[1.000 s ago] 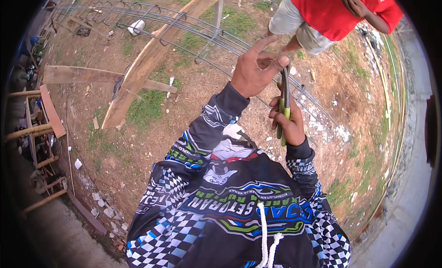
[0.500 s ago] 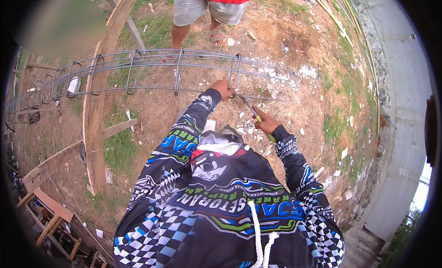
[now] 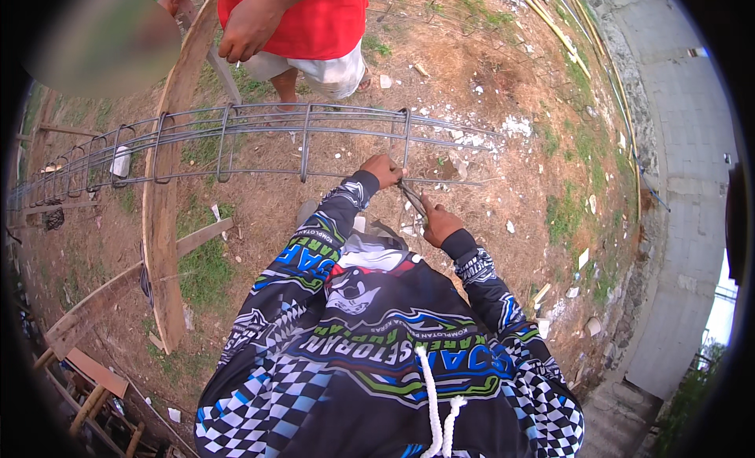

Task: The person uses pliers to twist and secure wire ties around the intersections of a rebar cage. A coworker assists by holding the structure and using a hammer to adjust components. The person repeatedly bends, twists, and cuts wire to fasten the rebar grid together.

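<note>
A long rebar cage (image 3: 304, 143) of thin steel bars and rectangular stirrups runs across in front of me. At its right part, my left hand (image 3: 383, 171) is closed around the near lower bar, beside the last stirrup (image 3: 407, 135). My right hand (image 3: 442, 224) grips a pair of pincers (image 3: 413, 198) by the handles, slanting up to the left. Their jaws meet the crossing of bar and stirrup, right by my left fingertips. Any tie wire there is too small to make out.
An upright-looking wooden plank (image 3: 161, 245) passes under the cage on the left, with a wooden beam (image 3: 102, 297) joining it. Across the cage stands a person in a red shirt (image 3: 330, 21). A grey concrete wall (image 3: 688, 143) lines the right. White rubble (image 3: 515, 127) dots the ground.
The person opposite has moved left and closer, hands now in view. My right hand and the pincers have swung left and turned steeper. My left hand stays at the joint.
</note>
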`<state>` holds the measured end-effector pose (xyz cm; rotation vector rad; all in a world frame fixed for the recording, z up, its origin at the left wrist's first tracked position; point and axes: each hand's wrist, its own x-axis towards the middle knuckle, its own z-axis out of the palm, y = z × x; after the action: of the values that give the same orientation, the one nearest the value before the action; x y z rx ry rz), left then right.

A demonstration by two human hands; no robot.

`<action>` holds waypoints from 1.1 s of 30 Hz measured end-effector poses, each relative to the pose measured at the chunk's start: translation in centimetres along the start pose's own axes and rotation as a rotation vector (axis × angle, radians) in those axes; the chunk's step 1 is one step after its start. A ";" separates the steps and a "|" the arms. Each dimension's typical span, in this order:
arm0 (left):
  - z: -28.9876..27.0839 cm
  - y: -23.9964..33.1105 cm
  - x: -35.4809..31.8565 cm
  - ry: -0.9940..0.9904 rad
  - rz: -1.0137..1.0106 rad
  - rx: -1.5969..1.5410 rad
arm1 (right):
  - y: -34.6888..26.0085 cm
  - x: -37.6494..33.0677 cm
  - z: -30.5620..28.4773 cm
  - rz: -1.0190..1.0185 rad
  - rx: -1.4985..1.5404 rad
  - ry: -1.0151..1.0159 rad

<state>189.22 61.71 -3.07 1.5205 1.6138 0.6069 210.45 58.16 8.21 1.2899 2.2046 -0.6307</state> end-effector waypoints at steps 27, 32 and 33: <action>1.3 -0.7 0.7 -0.214 -0.312 -0.249 | 1.4 1.8 1.0 0.017 0.370 -0.047; 1.5 -1.5 1.8 -0.242 -0.171 -0.089 | 0.6 5.1 -8.0 0.154 0.290 -0.537; 1.2 -1.3 1.6 -0.242 -0.159 -0.086 | 0.3 5.9 -8.8 0.173 0.272 -0.595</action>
<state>189.56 62.83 -5.10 1.3324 1.4858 0.3835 206.57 67.59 11.21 1.2027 1.5452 -1.1070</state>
